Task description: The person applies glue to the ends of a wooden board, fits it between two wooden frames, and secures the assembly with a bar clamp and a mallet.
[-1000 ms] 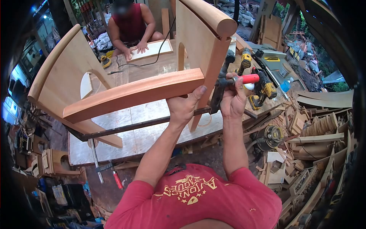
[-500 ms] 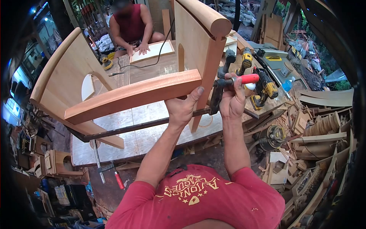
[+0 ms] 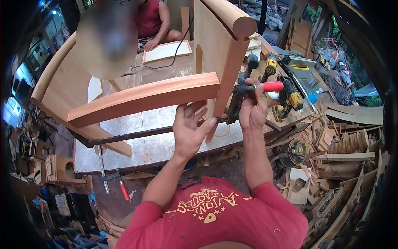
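Note:
A long bar clamp (image 3: 153,133) spans two wooden side panels, below a curved reddish wooden rail (image 3: 145,99). The rail's right end meets the upright edge of the right panel (image 3: 228,74); its left end meets the left panel (image 3: 54,91). My right hand (image 3: 253,110) is closed around the screw end of the clamp, by its red handle (image 3: 271,86). Beside the clamp jaw (image 3: 235,106), my left hand (image 3: 190,128) is open at the bar, thumb and fingers apart, fingertips just under the rail. Some of its fingers are partly hidden.
Yellow-and-black drills (image 3: 269,66) lie on the worktable (image 3: 166,151), right of the panel. A second red-handled clamp (image 3: 123,189) hangs at the front edge. A co-worker (image 3: 153,25) sits behind a framed board (image 3: 166,52). Wood offcuts (image 3: 327,137) are heaped at right.
My left hand has let go of the rail's right end and dropped to the clamp bar. My right hand stays at the clamp handle. One of the co-worker's hands is out of sight now.

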The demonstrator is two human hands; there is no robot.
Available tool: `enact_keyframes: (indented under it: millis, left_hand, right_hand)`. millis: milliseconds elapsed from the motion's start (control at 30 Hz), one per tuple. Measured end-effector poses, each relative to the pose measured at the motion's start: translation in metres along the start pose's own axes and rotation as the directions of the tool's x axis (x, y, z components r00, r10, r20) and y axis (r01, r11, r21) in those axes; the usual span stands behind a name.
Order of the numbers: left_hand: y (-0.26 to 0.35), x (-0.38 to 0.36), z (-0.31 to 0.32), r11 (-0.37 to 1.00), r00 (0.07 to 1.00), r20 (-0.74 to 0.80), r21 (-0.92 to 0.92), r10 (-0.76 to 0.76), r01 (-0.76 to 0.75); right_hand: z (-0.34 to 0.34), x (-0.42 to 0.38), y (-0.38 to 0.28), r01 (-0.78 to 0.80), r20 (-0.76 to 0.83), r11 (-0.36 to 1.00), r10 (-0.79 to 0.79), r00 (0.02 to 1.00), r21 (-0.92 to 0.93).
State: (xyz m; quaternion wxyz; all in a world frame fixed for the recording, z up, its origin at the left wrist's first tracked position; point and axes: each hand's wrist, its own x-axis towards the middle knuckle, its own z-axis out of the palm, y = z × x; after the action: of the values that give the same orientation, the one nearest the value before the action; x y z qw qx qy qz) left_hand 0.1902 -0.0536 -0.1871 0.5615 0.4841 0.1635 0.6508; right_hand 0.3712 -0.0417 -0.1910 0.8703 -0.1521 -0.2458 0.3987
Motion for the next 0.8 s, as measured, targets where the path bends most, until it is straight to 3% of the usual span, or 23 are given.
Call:
enact_keyframes:
  millis: [100,200,300,367,433,600,633,800]
  left_hand:
    - [-0.018,-0.045,-0.039,0.962,0.985,-0.073,0.214,-0.159,0.171]
    - [-0.035,-0.063,-0.058,0.934,0.956,-0.197,0.242,-0.216,0.261]
    - [-0.030,-0.058,-0.058,0.945,0.909,-0.264,-0.029,-0.323,0.327]
    - [-0.027,-0.056,-0.052,0.939,0.915,-0.228,0.008,-0.333,0.344]
    - [-0.029,-0.056,-0.054,0.930,0.909,-0.255,0.084,-0.328,0.359]
    - [-0.039,-0.057,-0.066,0.948,0.917,-0.266,0.032,-0.297,0.316]
    - [-0.038,-0.056,-0.064,0.949,0.918,-0.259,0.022,-0.300,0.316]
    - [-0.034,-0.057,-0.060,0.944,0.924,-0.246,0.075,-0.294,0.321]
  right_hand:
    - [-0.003,0.002,0.001,-0.001,0.038,1.000,0.001,0.999,0.012]
    - [-0.010,0.002,-0.001,-0.048,0.114,0.995,0.038,0.993,0.087]
    - [-0.012,0.002,-0.005,-0.087,0.186,0.986,0.060,0.981,0.140]
    - [-0.015,0.005,-0.004,-0.094,0.213,0.990,0.070,0.975,0.104]
    - [-0.028,0.010,0.002,0.025,0.221,1.000,-0.024,0.975,-0.003]
    - [-0.036,0.014,0.009,-0.067,0.193,0.990,0.043,0.980,0.122]
    - [-0.036,0.017,0.007,-0.139,0.253,0.973,0.090,0.963,0.183]
    - [-0.037,0.014,-0.006,-0.175,0.257,0.982,0.153,0.954,0.067]
